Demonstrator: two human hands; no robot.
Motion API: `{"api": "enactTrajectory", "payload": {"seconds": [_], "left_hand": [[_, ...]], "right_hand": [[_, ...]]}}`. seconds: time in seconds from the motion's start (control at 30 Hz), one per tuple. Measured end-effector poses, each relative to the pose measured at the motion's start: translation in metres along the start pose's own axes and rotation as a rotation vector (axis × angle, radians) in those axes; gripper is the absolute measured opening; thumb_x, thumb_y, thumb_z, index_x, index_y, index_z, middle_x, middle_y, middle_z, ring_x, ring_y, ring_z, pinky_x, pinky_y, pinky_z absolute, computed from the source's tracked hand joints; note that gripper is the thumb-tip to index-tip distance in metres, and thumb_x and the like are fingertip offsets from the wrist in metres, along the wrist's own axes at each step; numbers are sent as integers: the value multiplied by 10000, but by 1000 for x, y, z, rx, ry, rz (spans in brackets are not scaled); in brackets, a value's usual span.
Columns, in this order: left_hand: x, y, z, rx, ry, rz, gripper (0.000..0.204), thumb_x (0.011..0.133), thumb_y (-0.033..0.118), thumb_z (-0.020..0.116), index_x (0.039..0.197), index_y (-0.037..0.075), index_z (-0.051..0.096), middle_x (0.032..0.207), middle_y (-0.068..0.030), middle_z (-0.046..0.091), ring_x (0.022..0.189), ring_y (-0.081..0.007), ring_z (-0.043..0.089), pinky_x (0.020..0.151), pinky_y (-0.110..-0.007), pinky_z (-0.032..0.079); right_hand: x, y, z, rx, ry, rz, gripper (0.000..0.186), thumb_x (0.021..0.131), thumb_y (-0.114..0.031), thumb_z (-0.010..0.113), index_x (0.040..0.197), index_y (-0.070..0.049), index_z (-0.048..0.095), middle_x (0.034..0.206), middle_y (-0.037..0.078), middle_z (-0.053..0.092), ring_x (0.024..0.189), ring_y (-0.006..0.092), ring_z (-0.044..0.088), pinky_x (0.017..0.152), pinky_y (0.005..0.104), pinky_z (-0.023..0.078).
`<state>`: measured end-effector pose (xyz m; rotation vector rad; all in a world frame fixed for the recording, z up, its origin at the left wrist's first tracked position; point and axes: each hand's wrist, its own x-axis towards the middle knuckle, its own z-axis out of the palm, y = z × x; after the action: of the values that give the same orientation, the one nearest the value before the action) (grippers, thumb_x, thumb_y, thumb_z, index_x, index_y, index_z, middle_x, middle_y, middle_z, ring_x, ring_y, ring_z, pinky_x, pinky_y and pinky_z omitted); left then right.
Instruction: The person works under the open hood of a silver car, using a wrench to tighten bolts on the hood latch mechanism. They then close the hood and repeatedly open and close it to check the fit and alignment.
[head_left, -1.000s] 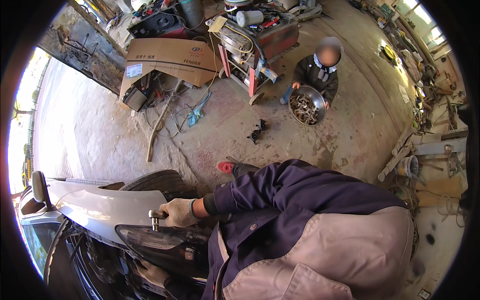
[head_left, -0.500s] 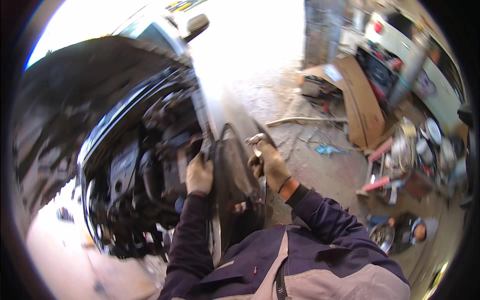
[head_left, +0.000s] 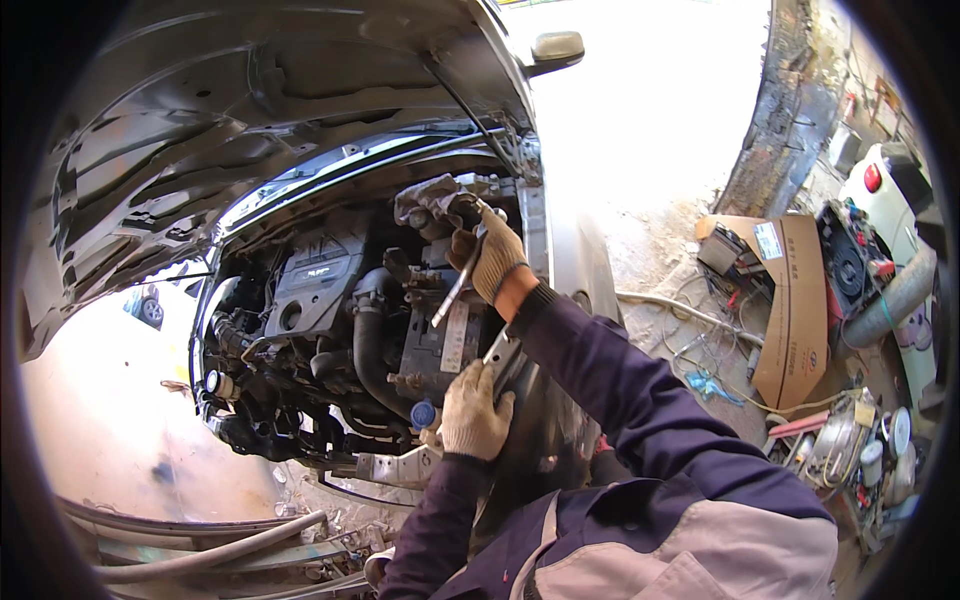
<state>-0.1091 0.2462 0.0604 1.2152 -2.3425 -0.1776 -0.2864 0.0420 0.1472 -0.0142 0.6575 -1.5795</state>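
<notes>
In a dusty workshop yard, under a raised grey car bonnet point(head_left: 250, 110), the gloved right hand point(head_left: 492, 258) is closed round a slim silver wrench point(head_left: 455, 290) angled into the black engine bay point(head_left: 340, 340), while the gloved left hand point(head_left: 472, 412) grips a metal bracket edge point(head_left: 500, 348), seemingly for bracing.

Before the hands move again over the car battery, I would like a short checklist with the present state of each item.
1. Hood raised, prop rod in place: ok.
2. Right hand has a firm grip on the slim metal tool: ok, the gloved fingers are closed around it.
3. Left hand steady at the near edge of the battery: ok; it also holds a small metal piece, kind cannot tell.
4. Both hands gloved: ok.
5. Tool kept away from the battery terminals: cannot tell, they are hidden.
6. Rag behind the right hand clear of the work: cannot tell.
</notes>
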Motion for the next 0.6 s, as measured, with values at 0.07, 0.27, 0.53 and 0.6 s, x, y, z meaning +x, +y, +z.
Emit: {"api": "enactTrajectory", "payload": {"seconds": [0.07, 0.27, 0.53, 0.6], "left_hand": [[1, 2, -2, 9, 27, -10, 627, 942, 255, 853, 1453, -47, 651, 1518, -273, 663, 1385, -473, 640, 1192, -549, 508], [9, 7, -8, -23, -61, -131, 594, 903, 234, 862, 1414, -13, 688, 1500, -260, 686, 1368, -466, 662, 1176, -547, 533], [24, 13, -16, -12, -196, -259, 618, 837, 231, 854, 1388, -16, 724, 1500, -263, 690, 1370, -471, 671, 1172, -559, 542], [26, 14, -17, 11, -210, -257, 624, 846, 240, 867, 1393, -19, 718, 1486, -266, 697, 1363, -465, 681, 1159, -550, 558]], "right_hand": [[56, -3, 24, 60, -1, -6, 358, 1128, -507, 693, 1115, -152, 653, 848, 95, 740, 714, 302, 744, 722, 529, 643], [235, -10, 60, 96, 24, -271, 517, 1171, -568, 558, 937, -116, 646, 815, 72, 715, 692, 247, 643, 630, 406, 464], [369, -12, 54, 248, 137, -340, 450, 1168, -563, 523, 1201, -145, 687, 1154, 43, 750, 1009, 214, 690, 966, 387, 513], [368, -17, 49, 178, 194, -348, 458, 1165, -561, 534, 1210, -132, 688, 1152, 51, 753, 1003, 220, 696, 955, 391, 522]]}}
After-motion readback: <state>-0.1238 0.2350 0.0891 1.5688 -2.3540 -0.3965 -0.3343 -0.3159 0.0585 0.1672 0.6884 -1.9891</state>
